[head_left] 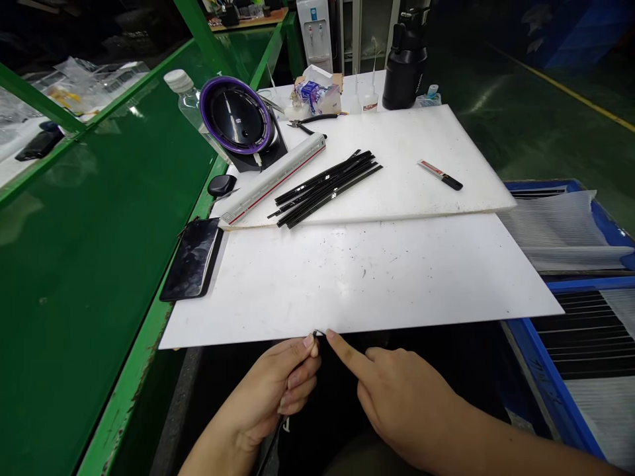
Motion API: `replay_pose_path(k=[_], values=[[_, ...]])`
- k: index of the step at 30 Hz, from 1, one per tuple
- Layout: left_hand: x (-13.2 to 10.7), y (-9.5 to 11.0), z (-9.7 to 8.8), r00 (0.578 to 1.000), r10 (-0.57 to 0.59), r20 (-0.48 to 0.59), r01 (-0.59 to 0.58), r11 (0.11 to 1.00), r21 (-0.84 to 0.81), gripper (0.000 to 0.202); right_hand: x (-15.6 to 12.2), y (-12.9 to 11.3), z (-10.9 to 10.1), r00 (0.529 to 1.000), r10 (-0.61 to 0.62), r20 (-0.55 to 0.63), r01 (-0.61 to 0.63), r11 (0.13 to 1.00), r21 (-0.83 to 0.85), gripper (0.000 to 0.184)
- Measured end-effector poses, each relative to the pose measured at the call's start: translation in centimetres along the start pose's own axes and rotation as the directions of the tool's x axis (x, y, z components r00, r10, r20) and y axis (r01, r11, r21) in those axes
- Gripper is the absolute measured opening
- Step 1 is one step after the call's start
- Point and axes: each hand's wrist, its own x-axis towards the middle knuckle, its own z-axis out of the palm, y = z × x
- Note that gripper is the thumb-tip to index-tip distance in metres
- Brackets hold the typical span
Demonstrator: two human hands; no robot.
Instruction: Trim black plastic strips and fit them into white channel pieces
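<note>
My left hand (pixel 278 390) is closed in a pinch on a thin black strip (pixel 270 444) whose tip meets the near edge of the large white board (pixel 367 277). My right hand (pixel 401 396) has its index finger stretched out, touching the strip's tip at that edge; its other fingers are curled with nothing in them. Farther off, a bundle of several black strips (pixel 325 188) lies on a second, raised white board (pixel 397 165), beside a long white ruler (pixel 275 182).
A black phone (pixel 192 258) lies at the board's left edge. A purple-rimmed round device (pixel 237 119), pliers (pixel 310 124), a utility knife (pixel 440 174), small bottles and a black flask (pixel 405 63) stand at the back. Blue trays (pixel 570 284) with strips sit on the right. Green frame at left.
</note>
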Motion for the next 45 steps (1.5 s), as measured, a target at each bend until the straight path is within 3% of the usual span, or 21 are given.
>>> replay_pose_path(k=[3,6,17,25,28,32,38,45], values=[[0.0,-0.1,-0.1,1.0,0.005,-0.008,-0.005,1.0,-0.007,0.038,0.0,0.2,-0.6,1.0,-0.017,-0.008,0.018,0.988,0.152,0.066],[0.0,-0.2,0.0,1.0,0.008,-0.01,-0.008,1.0,-0.015,0.037,-0.1,0.0,-0.7,1.0,-0.001,-0.006,0.002,0.99,0.141,0.066],[0.1,0.1,-0.1,1.0,-0.008,0.0,0.008,1.0,-0.027,0.039,0.0,-0.4,1.0,1.0,0.002,-0.016,-0.006,0.972,-0.237,0.089],[-0.6,-0.6,0.7,0.999,-0.015,-0.028,0.013,0.995,-0.097,0.025,-0.8,1.7,-0.8,0.993,0.023,-0.113,-0.003,0.984,0.177,0.068],[-1.1,-0.5,0.8,1.0,-0.01,0.015,0.012,0.99,-0.139,0.028,-1.4,2.0,-1.1,0.992,-0.01,-0.124,0.034,0.98,0.198,0.065],[-1.6,-0.2,0.5,0.999,-0.004,-0.049,-0.002,0.992,-0.124,0.033,-2.0,2.3,-0.2,0.992,-0.077,-0.1,0.098,0.969,0.226,0.065],[-1.5,-0.1,0.7,0.999,0.0,-0.048,-0.006,0.991,-0.134,0.025,-2.4,2.6,1.7,0.997,0.013,-0.079,0.009,0.964,0.266,0.073],[-0.8,0.1,0.9,0.999,-0.027,-0.036,0.024,0.997,-0.077,0.024,-1.5,1.7,0.5,0.997,0.042,-0.06,-0.023,0.955,0.294,0.08]])
